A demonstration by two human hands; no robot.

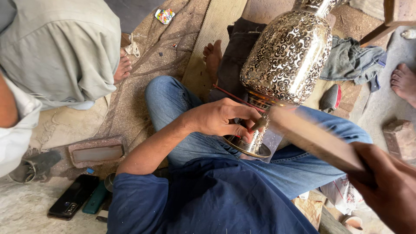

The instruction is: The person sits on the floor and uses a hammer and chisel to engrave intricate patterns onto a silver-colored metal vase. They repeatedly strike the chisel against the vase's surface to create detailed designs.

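Gripping a small chisel-like punch (259,125) with my left hand (219,118), fingers pinching it against the narrow stem of the ornate metal vase (284,56). Vase is lying tilted across my lap, its round foot (249,147) resting on my jeans (190,143). My right hand (385,182) is clenching a flat wooden mallet (316,138), blurred, so it's mid-swing toward the punch head. To do this well, I'm judging: keep the punch tip seated square on the pattern, left wrist braced on the thigh, strikes light and even so the vase isn't rolling. Another person's foot (213,56) is sitting just beside the vase body. Phone (73,196) lying on the floor, well apart.
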